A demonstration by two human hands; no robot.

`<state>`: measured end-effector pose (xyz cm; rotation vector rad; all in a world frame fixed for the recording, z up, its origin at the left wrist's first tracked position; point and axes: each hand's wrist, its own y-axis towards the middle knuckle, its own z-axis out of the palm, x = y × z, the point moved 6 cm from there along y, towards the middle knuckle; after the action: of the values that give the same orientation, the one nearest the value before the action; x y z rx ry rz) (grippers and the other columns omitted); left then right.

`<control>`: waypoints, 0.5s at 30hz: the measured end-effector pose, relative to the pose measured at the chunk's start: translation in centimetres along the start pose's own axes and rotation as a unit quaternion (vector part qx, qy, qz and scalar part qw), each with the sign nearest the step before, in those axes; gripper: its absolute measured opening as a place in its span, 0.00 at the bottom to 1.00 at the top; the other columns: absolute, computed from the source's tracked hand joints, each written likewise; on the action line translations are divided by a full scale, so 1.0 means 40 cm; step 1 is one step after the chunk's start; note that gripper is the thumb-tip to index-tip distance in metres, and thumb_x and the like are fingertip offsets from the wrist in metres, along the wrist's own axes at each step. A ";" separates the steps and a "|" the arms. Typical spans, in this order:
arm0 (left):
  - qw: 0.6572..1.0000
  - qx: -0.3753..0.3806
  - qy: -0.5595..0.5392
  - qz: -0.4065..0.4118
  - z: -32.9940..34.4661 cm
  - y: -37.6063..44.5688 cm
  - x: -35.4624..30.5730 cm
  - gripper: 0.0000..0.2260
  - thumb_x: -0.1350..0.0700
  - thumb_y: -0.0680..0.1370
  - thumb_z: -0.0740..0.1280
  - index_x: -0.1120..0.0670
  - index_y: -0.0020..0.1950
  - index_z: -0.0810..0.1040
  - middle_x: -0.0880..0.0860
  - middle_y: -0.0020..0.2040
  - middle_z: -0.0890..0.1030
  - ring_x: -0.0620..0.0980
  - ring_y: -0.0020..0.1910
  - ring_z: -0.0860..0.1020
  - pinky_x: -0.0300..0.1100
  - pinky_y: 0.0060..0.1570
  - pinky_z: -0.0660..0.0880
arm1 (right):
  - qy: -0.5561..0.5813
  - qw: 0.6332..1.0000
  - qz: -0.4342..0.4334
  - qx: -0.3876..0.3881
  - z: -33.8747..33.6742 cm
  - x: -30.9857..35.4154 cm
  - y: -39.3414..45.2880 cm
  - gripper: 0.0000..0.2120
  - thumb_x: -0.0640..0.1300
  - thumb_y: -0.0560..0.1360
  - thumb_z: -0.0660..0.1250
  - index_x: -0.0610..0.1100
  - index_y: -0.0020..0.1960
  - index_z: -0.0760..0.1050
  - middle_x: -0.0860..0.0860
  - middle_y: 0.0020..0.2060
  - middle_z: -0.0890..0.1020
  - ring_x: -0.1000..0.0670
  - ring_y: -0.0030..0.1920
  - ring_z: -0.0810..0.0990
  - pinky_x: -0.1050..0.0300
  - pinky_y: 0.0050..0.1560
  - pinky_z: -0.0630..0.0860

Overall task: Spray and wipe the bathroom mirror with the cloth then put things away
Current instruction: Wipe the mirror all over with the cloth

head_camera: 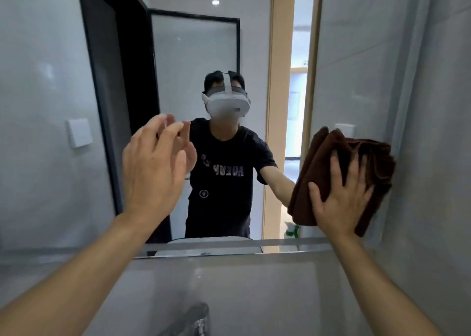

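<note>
Mirror point(193, 63) occupies the wall directly ahead, above a pale basin point(254, 284); its lower edge runs along a narrow ledge just over the basin rim. Brown cloth point(328, 157), folded into a thick pad, lies flat against the glass at the mirror's right side, close to the right edge. Right hand point(341, 198) presses on the cloth from the near side with fingers spread and fairly straight, palm over the pad's lower half; the fingers do not wrap round it. Left hand point(155, 167) is raised before the glass at centre-left, fingers straight to loosely bent and slightly parted, holding nothing. Whether its fingertips touch the glass cannot be told; its reflection sits just beside them.

Reflected items: a person in a dark printed T-shirt wearing a white headset point(228, 104), a black-framed glass partition point(196, 55), a wooden door frame point(274, 81) with a bright room beyond, and a ceiling light point(215, 2). A spray bottle with a green top point(290, 230) appears in the glass low down, just below the cloth, near the ledge; only part of it shows. A white wall switch point(79, 132) is seen at left. A chrome tap point(196, 320) shows blurred at the bottom edge.
</note>
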<state>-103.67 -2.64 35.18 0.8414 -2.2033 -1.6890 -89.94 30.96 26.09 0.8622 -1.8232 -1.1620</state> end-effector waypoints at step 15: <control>0.985 -0.053 0.141 -0.078 -0.380 -0.001 0.530 0.20 0.59 0.79 0.65 0.52 0.71 0.71 0.55 0.74 0.68 0.57 0.72 0.68 0.55 0.69 0.66 | 0.139 0.968 -0.208 0.012 0.164 1.113 -0.284 0.31 0.64 0.80 0.56 0.56 0.80 0.57 0.50 0.82 0.53 0.41 0.62 0.70 0.37 0.65 0.62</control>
<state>-112.92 -27.01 36.52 1.1716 -1.8870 -1.6203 -114.53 -8.37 25.26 1.3952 -1.4680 -1.1995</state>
